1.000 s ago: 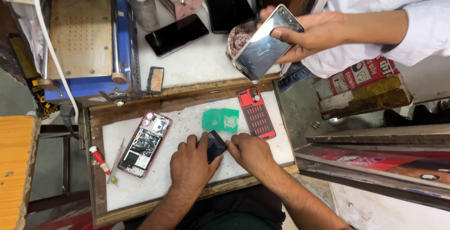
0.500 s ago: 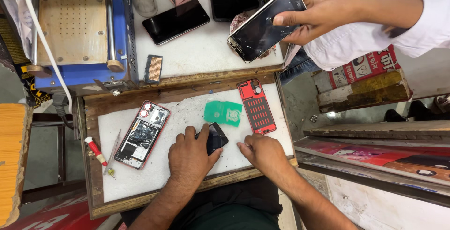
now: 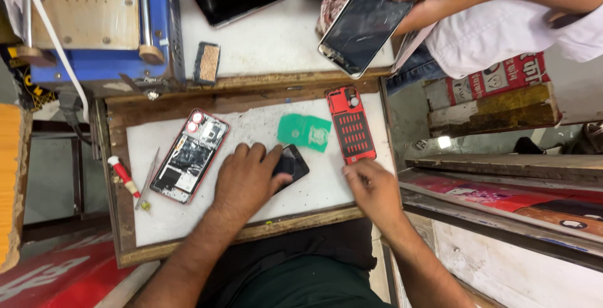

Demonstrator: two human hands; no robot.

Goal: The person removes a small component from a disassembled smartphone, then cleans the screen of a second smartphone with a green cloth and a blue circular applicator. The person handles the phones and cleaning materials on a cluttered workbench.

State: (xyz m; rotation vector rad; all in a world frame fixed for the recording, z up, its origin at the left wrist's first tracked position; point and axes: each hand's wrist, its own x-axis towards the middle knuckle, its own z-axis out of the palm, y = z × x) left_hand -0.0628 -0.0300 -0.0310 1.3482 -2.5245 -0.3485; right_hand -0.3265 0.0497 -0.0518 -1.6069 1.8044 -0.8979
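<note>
Lying diagonally, seemingly, black part [image 3: 293,165] under left hand [image 3: 246,179]

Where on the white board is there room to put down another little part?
Bare white board lies along the near edge, below the opened phone and beside the left hand. A smaller gap sits above the green card. It is crowded from the small dark part to the red back cover and right hand.

An opened red phone [image 3: 190,156], green card [image 3: 305,131] and red-handled screwdriver [image 3: 124,177] lie on the white mat [image 3: 251,210]
</note>
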